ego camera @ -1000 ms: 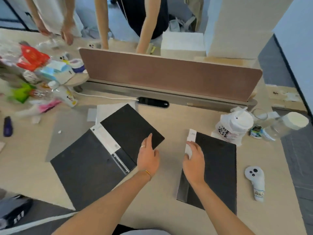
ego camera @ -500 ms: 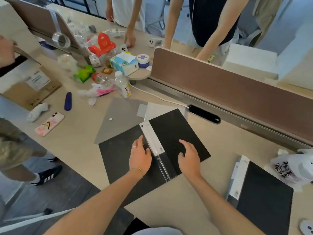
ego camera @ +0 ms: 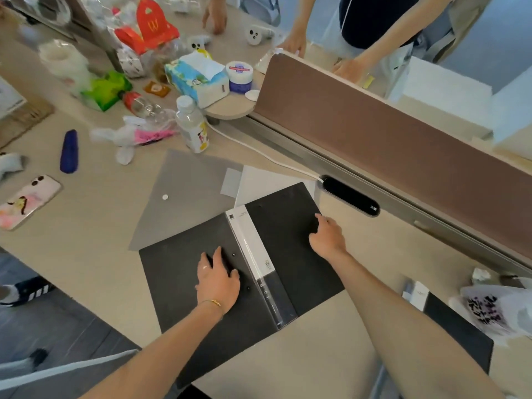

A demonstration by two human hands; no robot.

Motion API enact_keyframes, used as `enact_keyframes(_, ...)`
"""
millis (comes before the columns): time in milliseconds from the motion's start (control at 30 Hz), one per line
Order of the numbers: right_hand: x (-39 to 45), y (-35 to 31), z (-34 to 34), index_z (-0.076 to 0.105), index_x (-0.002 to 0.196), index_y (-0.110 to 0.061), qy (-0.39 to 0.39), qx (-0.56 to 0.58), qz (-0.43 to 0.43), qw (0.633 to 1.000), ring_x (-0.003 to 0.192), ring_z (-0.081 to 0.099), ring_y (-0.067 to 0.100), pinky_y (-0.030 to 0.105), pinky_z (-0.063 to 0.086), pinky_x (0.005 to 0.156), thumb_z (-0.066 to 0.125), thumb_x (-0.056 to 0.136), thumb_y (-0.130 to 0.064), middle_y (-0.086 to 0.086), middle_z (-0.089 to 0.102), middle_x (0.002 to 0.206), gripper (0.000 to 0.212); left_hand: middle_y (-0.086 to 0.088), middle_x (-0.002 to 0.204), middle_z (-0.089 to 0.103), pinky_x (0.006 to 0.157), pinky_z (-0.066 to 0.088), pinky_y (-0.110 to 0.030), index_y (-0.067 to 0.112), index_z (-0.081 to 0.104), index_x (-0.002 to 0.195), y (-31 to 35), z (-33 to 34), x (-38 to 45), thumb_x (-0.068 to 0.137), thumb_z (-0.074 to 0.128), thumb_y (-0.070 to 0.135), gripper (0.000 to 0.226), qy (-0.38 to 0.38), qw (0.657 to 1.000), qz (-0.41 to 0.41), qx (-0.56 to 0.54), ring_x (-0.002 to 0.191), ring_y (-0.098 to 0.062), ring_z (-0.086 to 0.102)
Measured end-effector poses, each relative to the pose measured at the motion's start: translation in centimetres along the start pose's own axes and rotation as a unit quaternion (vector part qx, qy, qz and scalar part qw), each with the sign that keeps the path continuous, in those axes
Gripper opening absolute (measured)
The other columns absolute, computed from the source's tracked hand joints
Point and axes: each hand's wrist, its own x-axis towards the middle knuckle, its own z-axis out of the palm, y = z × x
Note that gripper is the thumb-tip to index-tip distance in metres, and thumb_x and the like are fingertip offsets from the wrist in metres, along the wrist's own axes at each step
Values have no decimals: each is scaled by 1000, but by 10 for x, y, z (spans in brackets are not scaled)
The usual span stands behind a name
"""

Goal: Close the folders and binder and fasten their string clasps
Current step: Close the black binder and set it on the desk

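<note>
A black binder lies open and flat on the table in front of me, its white-labelled spine running down the middle. My left hand rests flat on the left cover, fingers spread. My right hand touches the right cover near its far edge, fingers apart, holding nothing. A grey translucent folder with a white snap lies under the binder's far left corner, with white paper beside it. A second black folder, closed, lies at the right, partly hidden by my right forearm.
A brown desk divider with a black cable slot borders the far side. Clutter sits at the far left: bottle, tissue pack, blue case, phone. A plastic bag sits right. People stand behind the divider.
My view has swung left from the closed folder to the open binder. My right hand left that folder and now reaches the binder's right cover; my left hand moved onto the left cover.
</note>
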Motion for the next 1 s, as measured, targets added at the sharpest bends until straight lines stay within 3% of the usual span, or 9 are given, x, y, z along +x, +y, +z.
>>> enact_keyframes(100, 10, -1, -4, 39, 149, -25, 20, 53, 30, 998, 133, 41, 34, 48, 43, 108, 51, 88, -12, 11, 41, 145, 64, -10, 170, 0, 123, 16, -64, 27, 18, 160, 7, 3, -4, 102, 54, 29, 69, -2, 1000, -11, 13, 158, -31, 0)
enact_keyframes(233, 20, -1, -8, 46, 145, -24, 39, 128, 60, 989, 126, 49, 35, 46, 47, 103, 53, 87, -16, 12, 54, 132, 59, -10, 171, -6, 122, 11, -66, 26, 17, 161, 18, 1, -7, 101, 54, 34, 71, -14, 999, -24, 25, 157, -32, -8)
enact_keyframes(400, 20, 1, -3, 44, 148, -23, 70, 83, 65, 992, 129, 41, 37, 45, 40, 104, 50, 89, -13, 15, 46, 137, 60, -9, 170, -12, 122, 9, -66, 28, 14, 162, 26, 3, -9, 100, 53, 41, 74, -32, 999, -34, 27, 157, -32, -12)
enact_keyframes(667, 38, 12, -3, 53, 141, -24, 111, 109, 114, 981, 129, 44, 36, 42, 40, 105, 54, 89, -18, 12, 58, 137, 52, -8, 170, -17, 122, 2, -66, 31, 11, 162, 26, 8, -10, 98, 55, 43, 78, -27, 999, -41, 18, 156, -32, -17)
enact_keyframes(867, 34, 12, 0, 70, 124, -16, 134, 138, 114, 975, 123, 56, 35, 39, 46, 103, 53, 85, -10, 9, 67, 128, 43, -9, 169, -21, 121, 0, -67, 31, 8, 162, 28, 16, -7, 97, 55, 43, 81, -25, 999, -40, 28, 155, -33, -21)
enact_keyframes(1000, 36, 8, -4, 65, 125, -6, 134, 83, 155, 975, 119, 53, 39, 42, 47, 98, 50, 88, -17, 18, 58, 131, 41, -9, 168, -22, 121, 0, -68, 32, 7, 162, 26, 19, -6, 96, 55, 43, 82, -24, 998, -39, 34, 155, -34, -22)
